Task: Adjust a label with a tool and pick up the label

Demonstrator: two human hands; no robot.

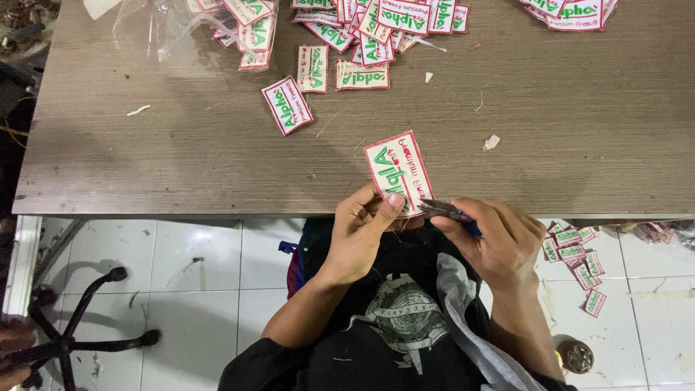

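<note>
Pinching an embroidered patch [399,172] by its lower edge, the left hand [364,230] keeps thumb on the face and curled fingers behind, so the white, red-bordered rectangle rises above the fingertips over the near edge of the wooden table [550,159]. The right hand [496,242] is closed around small thread snips [443,211] with a blue handle; their metal tips point left and meet the patch's lower right corner, just beside the left thumb. Beyond both hands, loose patches [340,43] lie spread across the far tabletop. Below the right wrist, fallen patches [579,261] lie scattered on the tiled floor [210,268].
</note>
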